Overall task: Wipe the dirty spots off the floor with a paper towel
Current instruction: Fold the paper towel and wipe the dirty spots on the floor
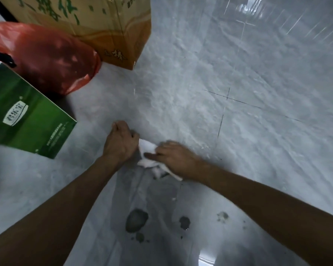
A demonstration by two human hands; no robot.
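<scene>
Paper towel (146, 149) gripped between left hand (121, 142), right hand (175, 158).

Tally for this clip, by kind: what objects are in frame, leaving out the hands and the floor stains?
Boxes: 2 (brown cardboard box, green box)
Plastic bags: 1 (red plastic bag)
Paper towels: 1 (paper towel, white and crumpled)
Total: 4
</scene>
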